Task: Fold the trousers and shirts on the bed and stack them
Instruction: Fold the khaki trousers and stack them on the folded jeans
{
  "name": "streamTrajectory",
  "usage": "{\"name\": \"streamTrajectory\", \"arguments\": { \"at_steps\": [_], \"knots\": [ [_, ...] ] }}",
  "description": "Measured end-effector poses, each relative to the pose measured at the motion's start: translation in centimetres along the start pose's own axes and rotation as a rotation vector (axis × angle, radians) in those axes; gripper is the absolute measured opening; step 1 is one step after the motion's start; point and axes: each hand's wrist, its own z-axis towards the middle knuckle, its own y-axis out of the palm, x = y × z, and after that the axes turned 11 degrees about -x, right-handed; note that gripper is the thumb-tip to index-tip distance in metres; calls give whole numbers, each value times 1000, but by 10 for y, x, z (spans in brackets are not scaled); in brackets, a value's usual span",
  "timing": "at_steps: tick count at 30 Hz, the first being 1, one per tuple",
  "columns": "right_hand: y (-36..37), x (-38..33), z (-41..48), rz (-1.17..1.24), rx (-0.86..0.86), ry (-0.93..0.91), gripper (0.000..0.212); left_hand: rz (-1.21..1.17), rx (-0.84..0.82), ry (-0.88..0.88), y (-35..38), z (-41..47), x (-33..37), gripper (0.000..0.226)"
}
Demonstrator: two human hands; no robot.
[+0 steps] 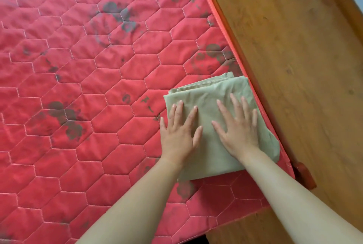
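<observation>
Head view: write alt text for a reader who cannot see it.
Both hands, left hand and right hand, press flat with spread fingers on a folded beige garment. It lies at the right edge of a red quilted mattress, beside a wooden bed frame.

— What does the person have on the arms?

— Nothing visible. Both forearms enter from the lower edge of the frame, bare all the way to it, with no sleeve, cuff or watch showing.

— And the hands?

— The left hand [179,131], lower centre, and the right hand [238,127], just right of it, are ungloved and ringless as far as can be seen. The nails are short, rounded and unpainted.

— Any markings?

— None can be made out on either wrist or forearm.
</observation>
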Motion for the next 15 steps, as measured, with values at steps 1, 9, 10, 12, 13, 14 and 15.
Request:
{"name": "streamTrajectory", "arguments": {
  "at_steps": [1, 9, 10, 12, 13, 14, 15],
  "knots": [
    [4, -1, -1, -22, -25, 16, 62, 40, -62, -5, 3, 1, -6, 61],
    [2, -43, -14, 31, -78, 18, 71, -27, -90, 10, -22, -19, -51, 64],
    [2, -56, -16, 35, -92, -5, 72, -47, -85, -21, -27, -25, -63, 63],
    [5, -88, -19, 31, -126, -49, 72, -83, -68, -82, -39, -39, -91, 61],
    [7, -107, -19, 34, -141, -73, 71, -107, -56, -115, -46, -48, -108, 61],
    [9, -127, -19, 36, -153, -98, 71, -132, -39, -148, -53, -56, -125, 61],
    [11, -149, -19, 34, -162, -127, 70, -155, -17, -180, -61, -66, -145, 61]
  ]
}}
